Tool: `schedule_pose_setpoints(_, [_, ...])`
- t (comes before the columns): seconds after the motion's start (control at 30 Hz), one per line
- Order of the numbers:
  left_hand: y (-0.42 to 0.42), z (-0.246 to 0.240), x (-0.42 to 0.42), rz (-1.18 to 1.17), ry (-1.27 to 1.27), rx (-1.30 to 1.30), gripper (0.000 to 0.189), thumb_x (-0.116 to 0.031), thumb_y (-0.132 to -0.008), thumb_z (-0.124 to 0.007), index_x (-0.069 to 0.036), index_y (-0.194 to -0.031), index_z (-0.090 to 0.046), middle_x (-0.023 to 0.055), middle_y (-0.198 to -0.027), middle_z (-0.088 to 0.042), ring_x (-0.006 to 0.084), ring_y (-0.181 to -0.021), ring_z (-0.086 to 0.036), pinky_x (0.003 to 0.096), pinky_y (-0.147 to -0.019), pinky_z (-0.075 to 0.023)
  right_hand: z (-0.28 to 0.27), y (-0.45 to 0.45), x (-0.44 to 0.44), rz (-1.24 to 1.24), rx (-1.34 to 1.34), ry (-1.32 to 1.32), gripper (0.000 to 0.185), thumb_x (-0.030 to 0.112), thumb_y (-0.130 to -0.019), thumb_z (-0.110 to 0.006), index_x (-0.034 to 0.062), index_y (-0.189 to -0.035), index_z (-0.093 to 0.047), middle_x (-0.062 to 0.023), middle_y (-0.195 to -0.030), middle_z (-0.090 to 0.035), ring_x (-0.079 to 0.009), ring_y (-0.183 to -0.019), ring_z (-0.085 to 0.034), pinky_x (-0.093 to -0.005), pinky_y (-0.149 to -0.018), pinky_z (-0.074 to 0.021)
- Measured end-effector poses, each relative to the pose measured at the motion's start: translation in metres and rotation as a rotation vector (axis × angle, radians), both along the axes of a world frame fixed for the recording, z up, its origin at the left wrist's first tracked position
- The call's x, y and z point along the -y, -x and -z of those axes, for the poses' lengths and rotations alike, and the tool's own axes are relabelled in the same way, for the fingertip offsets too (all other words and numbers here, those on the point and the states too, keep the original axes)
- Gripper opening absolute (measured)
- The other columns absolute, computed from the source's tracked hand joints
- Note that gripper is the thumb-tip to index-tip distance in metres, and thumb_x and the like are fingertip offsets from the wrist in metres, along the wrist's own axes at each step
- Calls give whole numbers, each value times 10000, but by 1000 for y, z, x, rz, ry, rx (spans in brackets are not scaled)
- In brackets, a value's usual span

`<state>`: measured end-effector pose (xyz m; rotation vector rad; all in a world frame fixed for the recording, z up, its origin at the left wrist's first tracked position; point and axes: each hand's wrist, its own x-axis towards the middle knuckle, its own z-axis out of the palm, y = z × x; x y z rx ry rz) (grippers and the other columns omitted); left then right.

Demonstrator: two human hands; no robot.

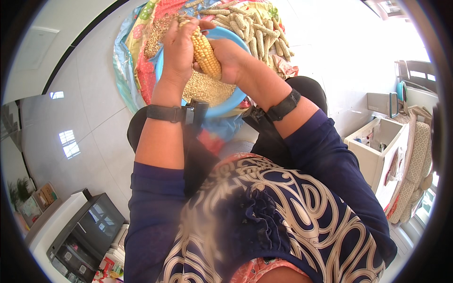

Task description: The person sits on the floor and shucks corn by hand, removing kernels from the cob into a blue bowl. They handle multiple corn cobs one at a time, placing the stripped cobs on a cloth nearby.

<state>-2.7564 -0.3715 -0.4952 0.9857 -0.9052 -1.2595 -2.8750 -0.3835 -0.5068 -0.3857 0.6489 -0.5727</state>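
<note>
An ear of yellow corn (pixel 206 58) is held between both my hands above a light blue plastic basin (pixel 219 112). My left hand (pixel 179 47) grips its upper end, thumb lying along the cob. Around the lower part of the ear, my right hand (pixel 228 58) is closed on the right side. Rows of kernels still cover most of the side facing me; the far side is hidden. Shelled corn kernels (pixel 208 88) lie in the basin below.
Stripped corn cobs (pixel 260 39) are heaped beyond the basin to the right. Loose kernels (pixel 157 35) are scattered at left on a colourful plastic sheet (pixel 127 74). My dark-clad knees flank the basin. A white open-topped box (pixel 368 152) stands far right, and a television (pixel 88 233) lower left.
</note>
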Motion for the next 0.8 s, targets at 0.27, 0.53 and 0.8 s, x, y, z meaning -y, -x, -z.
schedule_pose_setpoints(0.27, [-7, -1, 2, -89, -171, -125, 328, -219, -940, -376, 43, -965, -572, 177, -952, -674, 237, -896, -648, 314, -836, -513, -5, 0, -3, 39, 249, 12, 324, 273, -1025, -348, 6, -1157, -476, -121, -1021, -600, -211, -863, -623, -316, -627, -567])
schedule_pose_setpoints(0.53, [-6, 1, 3, -82, -101, -6, 351, -236, -935, -378, 45, -927, -589, 195, -938, -669, 265, -883, -657, 352, -805, -533, 4, 0, -8, 52, 272, -79, 312, 276, -1024, -373, 20, -1160, -488, -116, -1073, -583, -216, -872, -602, -270, -593, -497])
schedule_pose_setpoints(0.8, [-11, 0, 5, -208, -187, -130, 327, -243, -933, -390, 23, -889, -575, 197, -899, -666, 269, -888, -655, 357, -800, -530, -6, 4, -3, 24, 238, -85, 279, 232, -1023, -376, 32, -1199, -458, -116, -1087, -581, -231, -869, -611, -269, -621, -503])
